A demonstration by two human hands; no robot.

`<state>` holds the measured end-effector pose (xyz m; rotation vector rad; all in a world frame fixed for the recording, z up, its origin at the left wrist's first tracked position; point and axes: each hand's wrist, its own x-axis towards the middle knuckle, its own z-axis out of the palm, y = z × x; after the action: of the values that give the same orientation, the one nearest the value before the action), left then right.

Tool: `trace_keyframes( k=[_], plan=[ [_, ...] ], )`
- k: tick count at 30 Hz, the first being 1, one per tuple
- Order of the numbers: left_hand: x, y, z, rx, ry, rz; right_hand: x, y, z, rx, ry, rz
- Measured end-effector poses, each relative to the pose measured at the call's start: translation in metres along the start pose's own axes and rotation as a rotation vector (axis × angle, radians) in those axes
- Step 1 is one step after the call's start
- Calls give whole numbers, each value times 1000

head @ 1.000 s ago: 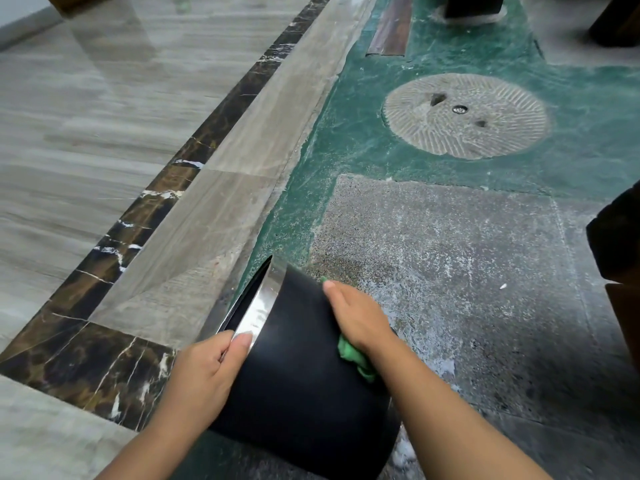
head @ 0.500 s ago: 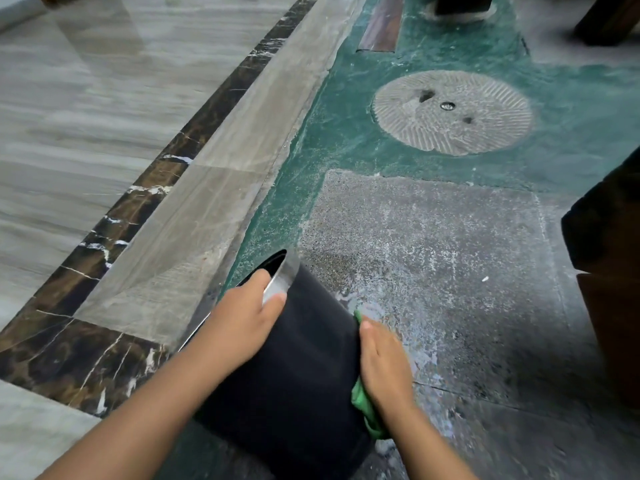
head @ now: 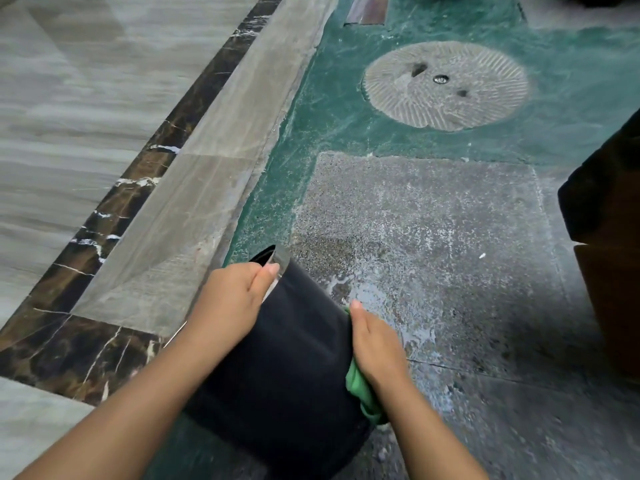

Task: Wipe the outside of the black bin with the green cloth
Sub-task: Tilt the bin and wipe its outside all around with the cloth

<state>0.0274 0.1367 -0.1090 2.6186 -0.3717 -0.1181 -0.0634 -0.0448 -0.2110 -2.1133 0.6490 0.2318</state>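
The black bin (head: 294,372) lies tilted on its side on the floor, its silver-rimmed mouth pointing away from me. My left hand (head: 232,303) grips the bin at the rim, thumb on top. My right hand (head: 375,344) presses the green cloth (head: 362,393) flat against the bin's right side. Only a crumpled strip of the cloth shows below my palm. The bin's underside is hidden.
Wet, speckled grey concrete (head: 433,244) spreads to the right of the bin. A round ribbed drain cover (head: 446,84) sits further off in green flooring. A dark brown object (head: 609,237) stands at the right edge. Polished marble tiles (head: 69,116) lie to the left.
My left hand has moved from the bin's lower rim up to its far end. My right hand with the cloth has slid from the top of the bin down its right side.
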Motion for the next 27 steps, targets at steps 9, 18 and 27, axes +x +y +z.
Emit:
trace_keyframes(
  k=[9,18,27],
  plan=[
    [13,10,4,24,-5,-31,33,-115,0,118,-168,-292],
    [12,4,0,-7,-1,-35,45,-105,14,50,-118,-386],
    [20,32,20,33,-112,51,20,48,5,131,29,61]
  ],
)
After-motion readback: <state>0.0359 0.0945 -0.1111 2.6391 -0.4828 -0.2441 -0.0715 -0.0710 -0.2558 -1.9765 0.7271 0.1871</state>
